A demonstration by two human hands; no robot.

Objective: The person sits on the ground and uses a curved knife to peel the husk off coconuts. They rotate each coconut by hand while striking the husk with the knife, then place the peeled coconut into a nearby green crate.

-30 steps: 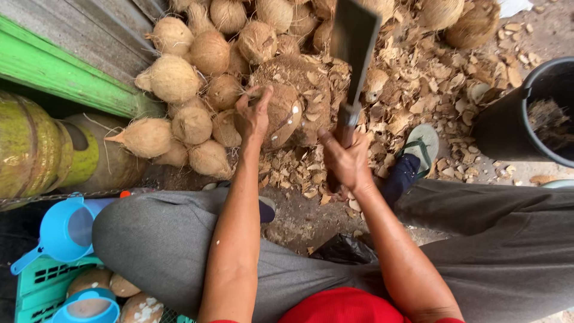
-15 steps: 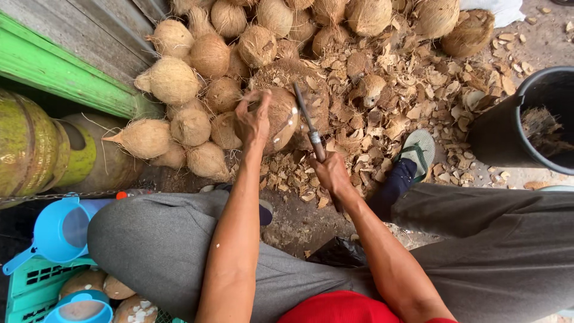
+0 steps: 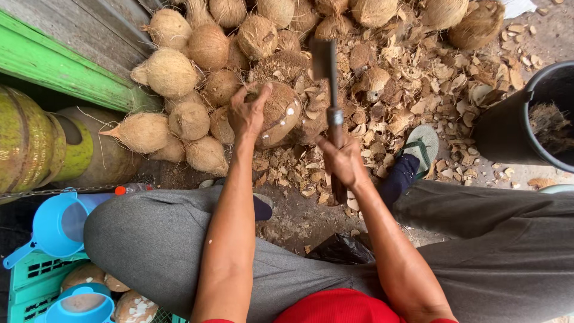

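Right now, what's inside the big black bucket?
The black bucket by the right edge holds brown, stringy coconut husk heaped against one side. Its dark wall and the picture's edge hide the rest, so how full it is cannot be seen.

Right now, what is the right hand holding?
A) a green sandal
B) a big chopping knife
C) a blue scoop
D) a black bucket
B: the right hand grips the handle of a big chopping knife whose blade points up over the coconut that the left hand steadies; the blue scoop, sandal and black bucket lie apart from it.
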